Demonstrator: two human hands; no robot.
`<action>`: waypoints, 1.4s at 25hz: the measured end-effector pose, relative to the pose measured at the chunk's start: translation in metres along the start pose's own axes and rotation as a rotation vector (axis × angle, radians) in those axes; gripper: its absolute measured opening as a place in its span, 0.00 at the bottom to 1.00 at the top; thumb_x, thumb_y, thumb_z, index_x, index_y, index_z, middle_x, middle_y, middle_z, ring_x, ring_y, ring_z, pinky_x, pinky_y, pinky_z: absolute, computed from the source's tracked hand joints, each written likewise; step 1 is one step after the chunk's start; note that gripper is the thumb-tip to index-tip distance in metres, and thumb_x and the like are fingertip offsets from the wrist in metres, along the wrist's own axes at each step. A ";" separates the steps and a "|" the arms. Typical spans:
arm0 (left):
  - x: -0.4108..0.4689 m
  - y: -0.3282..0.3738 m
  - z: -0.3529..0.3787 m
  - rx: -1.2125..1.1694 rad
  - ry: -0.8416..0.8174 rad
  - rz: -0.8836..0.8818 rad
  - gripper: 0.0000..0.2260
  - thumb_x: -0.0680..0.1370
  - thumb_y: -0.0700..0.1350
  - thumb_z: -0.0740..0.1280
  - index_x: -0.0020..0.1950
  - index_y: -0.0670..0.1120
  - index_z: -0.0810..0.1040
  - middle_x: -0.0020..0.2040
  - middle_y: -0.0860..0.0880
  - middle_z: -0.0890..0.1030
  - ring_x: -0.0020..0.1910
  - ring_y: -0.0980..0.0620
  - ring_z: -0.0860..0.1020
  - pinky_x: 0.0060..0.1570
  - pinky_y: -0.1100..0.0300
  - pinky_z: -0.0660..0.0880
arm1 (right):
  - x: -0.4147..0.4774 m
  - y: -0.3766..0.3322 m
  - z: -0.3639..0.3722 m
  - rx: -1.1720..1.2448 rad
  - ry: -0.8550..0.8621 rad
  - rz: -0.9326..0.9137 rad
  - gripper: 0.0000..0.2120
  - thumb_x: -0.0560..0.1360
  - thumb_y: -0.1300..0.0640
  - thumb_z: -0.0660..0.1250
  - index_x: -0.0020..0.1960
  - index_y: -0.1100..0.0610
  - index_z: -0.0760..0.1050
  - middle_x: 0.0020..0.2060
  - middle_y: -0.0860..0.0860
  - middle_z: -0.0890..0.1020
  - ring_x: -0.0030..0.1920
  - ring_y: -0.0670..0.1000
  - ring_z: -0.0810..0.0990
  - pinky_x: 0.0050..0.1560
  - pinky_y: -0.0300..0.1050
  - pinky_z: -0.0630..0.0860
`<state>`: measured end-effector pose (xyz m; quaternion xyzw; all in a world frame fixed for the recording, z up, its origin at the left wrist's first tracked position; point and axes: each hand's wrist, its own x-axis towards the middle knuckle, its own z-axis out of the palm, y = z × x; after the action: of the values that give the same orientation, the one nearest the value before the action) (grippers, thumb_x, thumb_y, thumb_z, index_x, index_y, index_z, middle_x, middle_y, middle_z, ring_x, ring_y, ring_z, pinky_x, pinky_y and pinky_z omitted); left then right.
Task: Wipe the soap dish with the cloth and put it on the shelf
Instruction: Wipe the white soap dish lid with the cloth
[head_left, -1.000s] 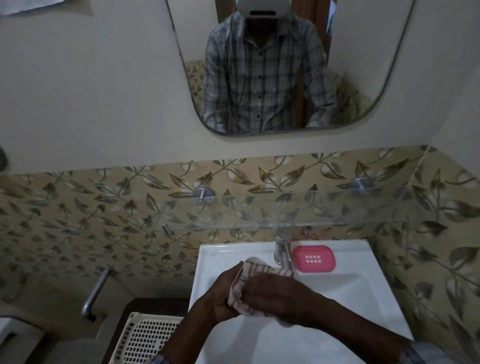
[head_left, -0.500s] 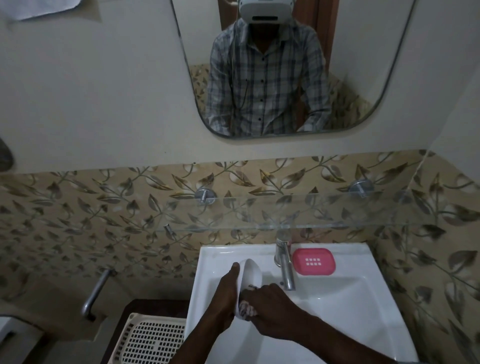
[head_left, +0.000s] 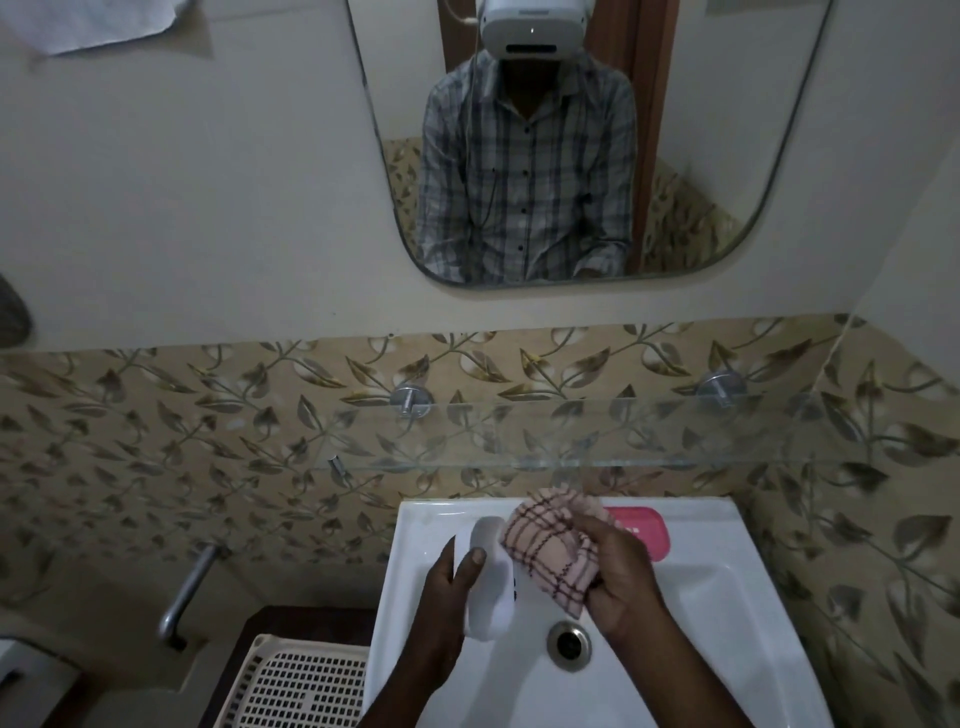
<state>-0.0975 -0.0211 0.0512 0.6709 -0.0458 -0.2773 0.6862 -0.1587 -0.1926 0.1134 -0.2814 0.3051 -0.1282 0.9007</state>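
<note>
My left hand (head_left: 453, 574) grips a white soap dish (head_left: 489, 577) on edge over the sink basin, thumb on its face. My right hand (head_left: 621, 574) clutches a bunched pink checked cloth (head_left: 550, 551) that presses against the right side of the dish. A pink soap dish part (head_left: 647, 527) lies on the sink's back ledge, partly hidden behind the cloth and my right hand. The glass shelf (head_left: 597, 431) hangs on the tiled wall above the sink, with nothing on it.
The white sink (head_left: 727, 597) has a metal drain (head_left: 570, 643) below my hands; its tap is hidden behind the cloth. A cream perforated basket (head_left: 301, 680) stands at the lower left, a metal pipe (head_left: 187, 587) beside it. A mirror (head_left: 571, 140) is above.
The cloth, earlier tucked low inside the dish under my right hand, is now lifted up and bunched at the dish's right side. The view has shifted downward, showing the drain.
</note>
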 end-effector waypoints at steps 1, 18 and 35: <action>0.002 0.000 -0.003 -0.005 -0.013 -0.042 0.29 0.73 0.56 0.69 0.71 0.44 0.72 0.65 0.39 0.79 0.65 0.36 0.77 0.65 0.33 0.71 | 0.002 -0.012 -0.003 -0.088 0.039 -0.133 0.10 0.78 0.69 0.62 0.54 0.62 0.80 0.44 0.61 0.87 0.43 0.57 0.87 0.38 0.46 0.83; -0.004 0.023 0.025 0.707 0.173 0.366 0.04 0.76 0.37 0.69 0.49 0.41 0.84 0.44 0.52 0.83 0.43 0.56 0.80 0.44 0.65 0.76 | -0.020 0.051 -0.004 -1.516 -0.224 -0.816 0.28 0.75 0.73 0.61 0.72 0.57 0.70 0.69 0.50 0.73 0.72 0.47 0.68 0.74 0.34 0.57; 0.007 0.052 0.016 0.763 0.311 0.299 0.10 0.71 0.42 0.73 0.52 0.48 0.82 0.47 0.58 0.79 0.46 0.59 0.77 0.42 0.70 0.67 | 0.013 0.065 -0.009 -1.551 0.046 -0.590 0.14 0.78 0.67 0.62 0.62 0.58 0.76 0.56 0.53 0.82 0.59 0.52 0.79 0.58 0.45 0.75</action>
<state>-0.0824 -0.0415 0.0999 0.8962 -0.1377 -0.0337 0.4205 -0.1503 -0.1494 0.0630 -0.8883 0.2390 -0.1182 0.3739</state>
